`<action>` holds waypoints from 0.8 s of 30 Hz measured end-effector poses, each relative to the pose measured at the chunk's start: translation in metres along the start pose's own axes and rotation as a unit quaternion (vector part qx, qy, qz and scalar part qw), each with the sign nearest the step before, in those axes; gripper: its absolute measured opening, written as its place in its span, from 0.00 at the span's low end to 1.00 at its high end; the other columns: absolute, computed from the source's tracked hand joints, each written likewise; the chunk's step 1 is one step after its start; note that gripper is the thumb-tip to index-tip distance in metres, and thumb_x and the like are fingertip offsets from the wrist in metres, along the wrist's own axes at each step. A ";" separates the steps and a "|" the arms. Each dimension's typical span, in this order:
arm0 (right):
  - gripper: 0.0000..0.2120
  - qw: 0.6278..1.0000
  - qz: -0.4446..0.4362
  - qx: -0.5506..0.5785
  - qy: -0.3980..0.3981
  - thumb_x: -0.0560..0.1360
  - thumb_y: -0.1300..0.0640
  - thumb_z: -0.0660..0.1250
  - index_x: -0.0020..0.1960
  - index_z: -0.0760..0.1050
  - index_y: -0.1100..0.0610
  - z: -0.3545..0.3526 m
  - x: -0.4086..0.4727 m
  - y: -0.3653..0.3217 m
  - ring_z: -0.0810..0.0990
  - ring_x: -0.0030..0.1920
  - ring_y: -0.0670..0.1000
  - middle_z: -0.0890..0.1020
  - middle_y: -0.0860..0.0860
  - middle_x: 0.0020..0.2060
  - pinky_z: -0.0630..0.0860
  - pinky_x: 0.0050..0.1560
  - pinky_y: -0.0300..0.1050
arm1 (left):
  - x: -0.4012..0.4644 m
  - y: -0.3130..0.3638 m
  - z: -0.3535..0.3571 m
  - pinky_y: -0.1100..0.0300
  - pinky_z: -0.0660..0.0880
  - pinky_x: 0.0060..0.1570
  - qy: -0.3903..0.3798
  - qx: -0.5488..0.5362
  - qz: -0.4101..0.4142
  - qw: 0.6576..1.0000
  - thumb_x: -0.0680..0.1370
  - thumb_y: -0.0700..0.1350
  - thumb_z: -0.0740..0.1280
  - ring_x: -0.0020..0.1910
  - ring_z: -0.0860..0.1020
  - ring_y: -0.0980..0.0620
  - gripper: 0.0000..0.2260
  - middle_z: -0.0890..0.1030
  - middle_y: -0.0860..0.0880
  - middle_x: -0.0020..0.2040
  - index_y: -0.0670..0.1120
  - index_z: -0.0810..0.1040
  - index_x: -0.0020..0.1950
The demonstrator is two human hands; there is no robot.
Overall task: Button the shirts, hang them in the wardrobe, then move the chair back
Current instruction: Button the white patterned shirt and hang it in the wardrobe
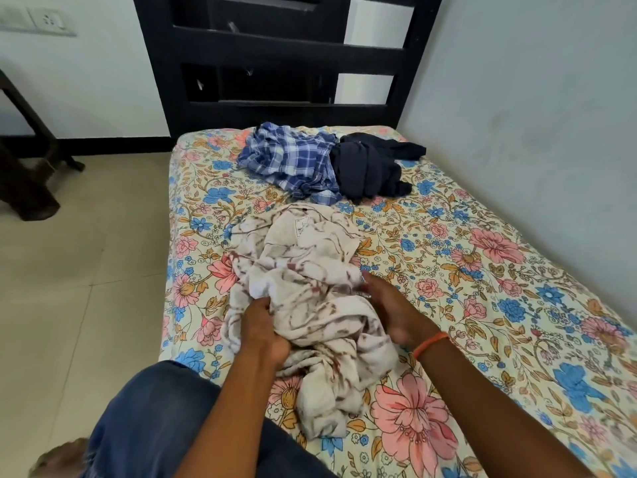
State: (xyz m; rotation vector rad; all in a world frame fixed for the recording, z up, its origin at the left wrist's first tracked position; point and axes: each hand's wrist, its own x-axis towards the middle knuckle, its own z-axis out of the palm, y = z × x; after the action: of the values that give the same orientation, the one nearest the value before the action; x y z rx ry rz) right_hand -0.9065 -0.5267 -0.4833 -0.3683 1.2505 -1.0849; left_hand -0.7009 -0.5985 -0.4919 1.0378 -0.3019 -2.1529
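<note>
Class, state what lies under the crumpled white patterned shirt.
The white patterned shirt lies on the floral bedsheet. Anything tucked in its folds is hidden.

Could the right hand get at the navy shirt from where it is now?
Probably yes: right hand lies open on the white shirt; only bare bedsheet lies between it and the navy shirt, though a forward lean seems needed.

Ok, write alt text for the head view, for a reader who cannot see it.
A person's left hand grips a crumpled white patterned shirt on a floral bed sheet, while the right hand touches its other side. Farther up the bed lie a blue checked shirt and a dark shirt, bunched together.
</note>
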 end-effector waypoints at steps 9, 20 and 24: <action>0.21 0.981 -0.100 -0.161 0.027 0.79 0.46 0.64 0.62 0.78 0.61 0.009 -0.001 -0.006 0.83 0.47 0.53 0.84 0.55 0.49 0.79 0.46 0.44 | -0.001 0.000 -0.002 0.42 0.81 0.48 0.004 0.026 0.000 1.000 0.82 0.46 0.59 0.50 0.83 0.39 0.15 0.84 0.38 0.53 0.41 0.83 0.55; 0.10 0.935 -0.253 -0.222 0.112 0.79 0.64 0.66 0.55 0.79 0.70 0.019 0.012 -0.032 0.81 0.45 0.47 0.84 0.61 0.45 0.76 0.49 0.38 | -0.003 -0.006 0.002 0.45 0.80 0.52 0.045 0.167 0.031 0.984 0.81 0.46 0.61 0.51 0.83 0.40 0.13 0.85 0.40 0.51 0.42 0.82 0.57; 0.09 0.906 -0.331 -0.192 0.183 0.82 0.57 0.64 0.52 0.81 0.58 0.021 0.006 -0.080 0.83 0.45 0.53 0.84 0.59 0.45 0.82 0.43 0.43 | -0.012 -0.013 0.006 0.59 0.71 0.39 0.080 0.415 0.206 0.883 0.80 0.45 0.61 0.43 0.76 0.55 0.08 0.79 0.51 0.47 0.45 0.75 0.58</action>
State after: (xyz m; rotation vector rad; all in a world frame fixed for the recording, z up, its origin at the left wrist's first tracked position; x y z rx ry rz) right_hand -0.9252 -0.5771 -0.4198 -0.9773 1.7455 -1.5262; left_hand -0.7072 -0.5812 -0.4869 1.4283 -1.3178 -1.5222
